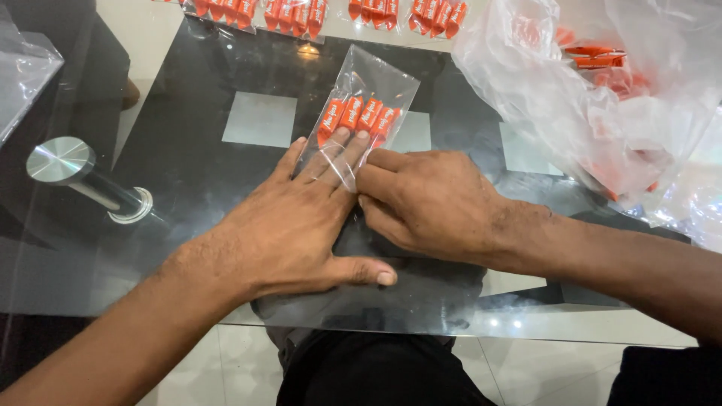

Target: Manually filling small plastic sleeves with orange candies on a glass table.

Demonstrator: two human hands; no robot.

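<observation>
The small clear bag [366,98] lies flat on the glass table [195,162], about midway between the table's left and right edges and closer to the far edge than to the near one. Inside it four orange wrapped candies [357,116] sit side by side in a slanted row, packed toward the bag's lower end. The bag's far end is empty and points toward the far edge of the table.

The left hand [293,225] is laid palm down on the table with its fingers spread apart; its fingertips [342,135] press on the near end of the bag just below the candies, and its thumb stretches out toward the near edge. The right hand [429,203] lies just beside it, touching it, with the fingers held together and flat; their tips rest on the bag's near right part. Neither hand is closed around anything; both simply press down.

Along the far edge of the table lies a row of filled bags [301,15], each with orange candies inside. At the far right corner a big loose plastic bag [594,90] holds more orange candies. A round metal fitting [60,162] shows under the glass near the left edge.
</observation>
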